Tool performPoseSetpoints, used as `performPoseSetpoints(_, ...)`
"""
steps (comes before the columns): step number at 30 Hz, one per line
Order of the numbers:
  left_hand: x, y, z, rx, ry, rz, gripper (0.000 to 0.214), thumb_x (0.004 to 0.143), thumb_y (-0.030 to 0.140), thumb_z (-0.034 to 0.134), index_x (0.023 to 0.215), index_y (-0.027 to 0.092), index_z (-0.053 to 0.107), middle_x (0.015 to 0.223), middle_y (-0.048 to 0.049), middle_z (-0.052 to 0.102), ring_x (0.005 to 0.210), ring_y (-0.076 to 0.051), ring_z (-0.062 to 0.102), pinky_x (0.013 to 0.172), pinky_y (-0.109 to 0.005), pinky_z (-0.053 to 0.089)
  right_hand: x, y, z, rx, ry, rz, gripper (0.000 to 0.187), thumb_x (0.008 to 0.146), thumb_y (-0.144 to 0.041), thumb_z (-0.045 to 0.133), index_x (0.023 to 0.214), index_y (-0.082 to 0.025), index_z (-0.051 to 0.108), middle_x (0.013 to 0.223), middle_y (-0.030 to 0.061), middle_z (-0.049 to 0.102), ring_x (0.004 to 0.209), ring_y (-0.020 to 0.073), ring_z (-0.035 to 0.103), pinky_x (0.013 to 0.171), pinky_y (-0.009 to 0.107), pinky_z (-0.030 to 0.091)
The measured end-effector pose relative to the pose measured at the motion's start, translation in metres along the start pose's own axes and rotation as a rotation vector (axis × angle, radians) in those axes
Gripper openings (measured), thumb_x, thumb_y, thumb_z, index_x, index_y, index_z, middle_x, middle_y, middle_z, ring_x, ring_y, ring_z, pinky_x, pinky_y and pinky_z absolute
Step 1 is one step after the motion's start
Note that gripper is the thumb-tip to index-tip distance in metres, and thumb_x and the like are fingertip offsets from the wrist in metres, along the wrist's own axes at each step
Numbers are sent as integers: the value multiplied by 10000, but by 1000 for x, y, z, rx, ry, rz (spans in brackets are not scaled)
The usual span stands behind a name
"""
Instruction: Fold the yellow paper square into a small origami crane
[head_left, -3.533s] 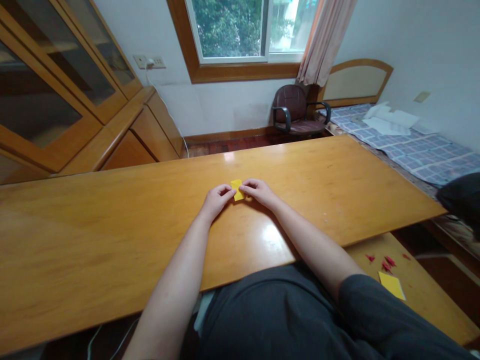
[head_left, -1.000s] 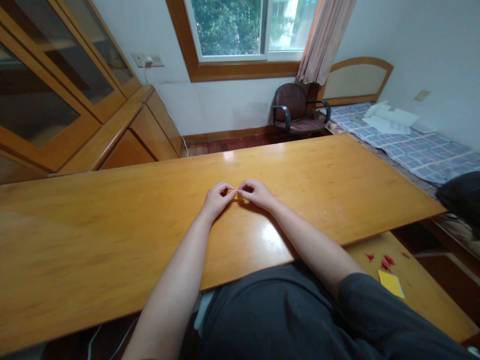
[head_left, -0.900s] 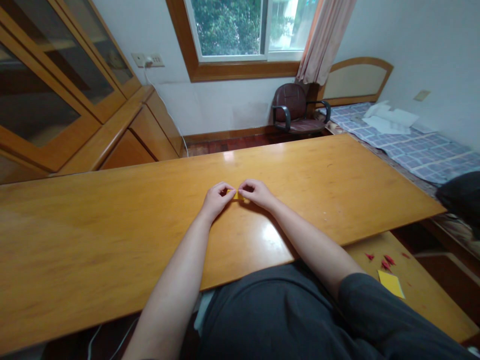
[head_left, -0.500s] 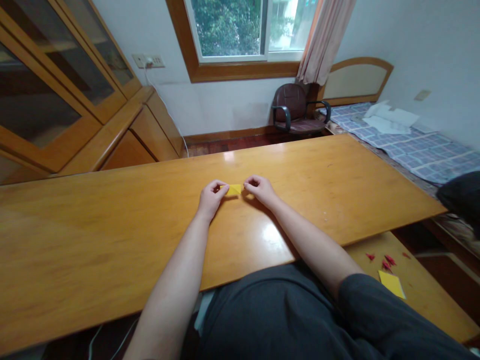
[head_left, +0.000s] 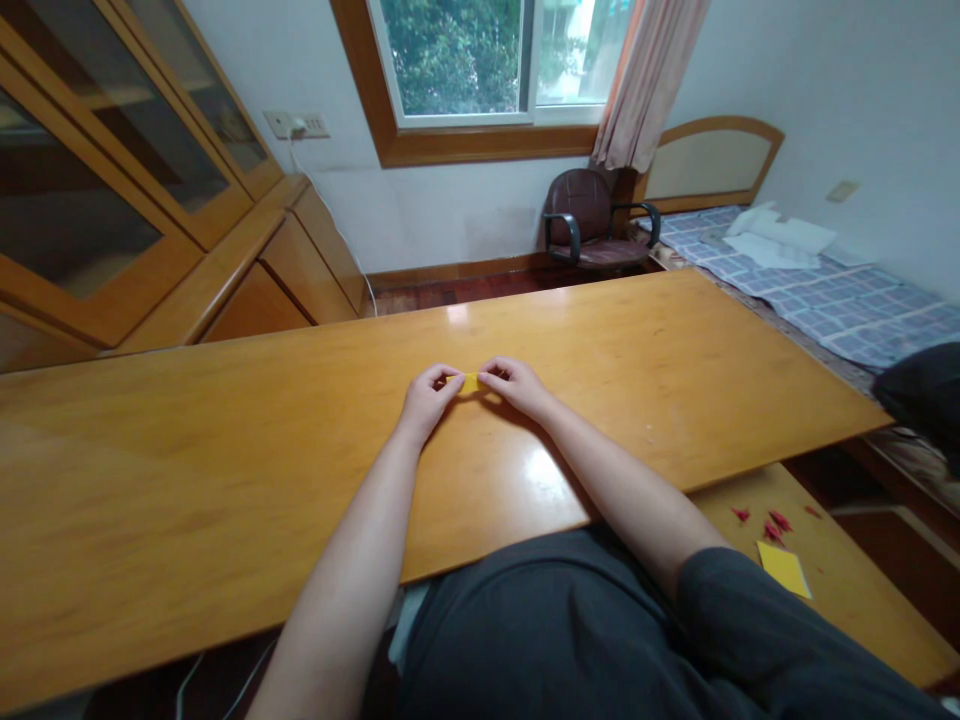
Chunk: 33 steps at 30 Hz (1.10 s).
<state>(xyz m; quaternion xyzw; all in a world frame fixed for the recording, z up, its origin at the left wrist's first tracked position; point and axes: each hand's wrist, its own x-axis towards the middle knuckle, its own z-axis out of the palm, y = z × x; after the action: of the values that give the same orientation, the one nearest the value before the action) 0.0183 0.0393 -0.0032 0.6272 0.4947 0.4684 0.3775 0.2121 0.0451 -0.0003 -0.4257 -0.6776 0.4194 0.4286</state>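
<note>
A small folded piece of yellow paper [head_left: 470,383] is held a little above the wooden table [head_left: 247,470], near the middle of the view. My left hand [head_left: 433,398] pinches its left end between thumb and fingers. At the right end, my right hand [head_left: 516,384] has closed its thumb and fingertips on the paper too. Both hands cover the paper's ends, so only its middle strip shows.
On a lower wooden surface [head_left: 885,620] at the right lie a yellow paper stack [head_left: 784,569] and several small red folded pieces [head_left: 780,521]. Beyond the table stand a brown armchair [head_left: 581,215], a bed [head_left: 840,290] and a glass-door cabinet [head_left: 172,225].
My right hand has moved left and now grips the paper's right end, where before it was apart from it. My left hand has shifted slightly right with the paper.
</note>
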Motion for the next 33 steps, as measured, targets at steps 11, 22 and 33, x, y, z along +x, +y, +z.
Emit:
performPoseSetpoints(11,-2,5,4,82,-74,17,195,753,373,652,708,183,650,675,1,627,663,-145,555,655,-247,430,0,1,-1,-78,-10,-45,232,832,-384,589,823,-163,659,767,19,647,704,136,552,689,261,430)
performPoseSetpoints(22,0,4,0,43,-14,-7,175,750,348,635,709,178,643,684,2,636,658,-141,571,638,-240,435,3,12,-3,74,113,7,224,799,-395,602,800,-173,635,734,4,606,696,139,538,658,252,420)
performPoseSetpoints(33,5,-5,-5,-46,177,-15,199,776,383,636,798,186,655,762,-6,633,738,-143,579,674,-237,455,4,12,-4,178,166,64,243,776,-415,617,788,-173,613,703,-16,573,658,124,511,636,245,401)
